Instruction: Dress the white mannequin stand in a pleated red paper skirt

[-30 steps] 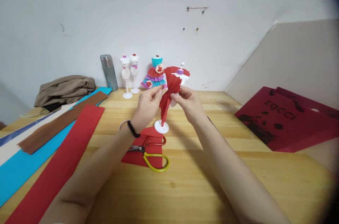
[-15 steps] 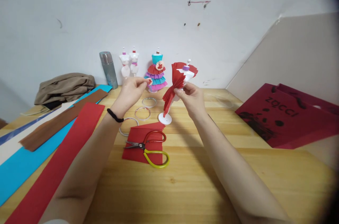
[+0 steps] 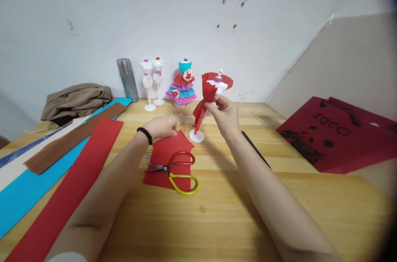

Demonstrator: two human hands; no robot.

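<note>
- Landmark: scissors (image 3: 175, 171), yellow and red handles, lying on a red paper square (image 3: 167, 158) on the wooden table (image 3: 217, 220), closest loose item to the camera.
- Left of the scissors: long paper strips, red strip (image 3: 68, 196) nearest, then blue strip (image 3: 27, 196), brown strip (image 3: 71, 138) and a white one beyond.
- Left hand (image 3: 163, 126) is just behind the scissors, low at the far edge of the red paper square, fingers curled narrow; whether it pinches anything, cannot tell. Clear rings (image 3: 177, 117) lie right beside it, partly hidden.
- Right hand (image 3: 225, 115) is behind and right of the scissors, raised, fingers pinched tight on the pleated red paper fan (image 3: 206, 101), pressing it against the small white mannequin (image 3: 217, 88), whose round base stands on the table.
- Progress, as a judgement: red pleats are folded and held to the mannequin's waist but look hand-held only, not fixed; securing and shaping seem left.
- Far right of the scissors: red paper bags (image 3: 335, 138) lying flat.
- Far behind the scissors, at the wall: finished dressed mannequin (image 3: 182, 84) in layered blue, red and pink, two bare mannequins (image 3: 151, 78), a metal flask (image 3: 127, 80), and brown cloth (image 3: 76, 98) far left.
</note>
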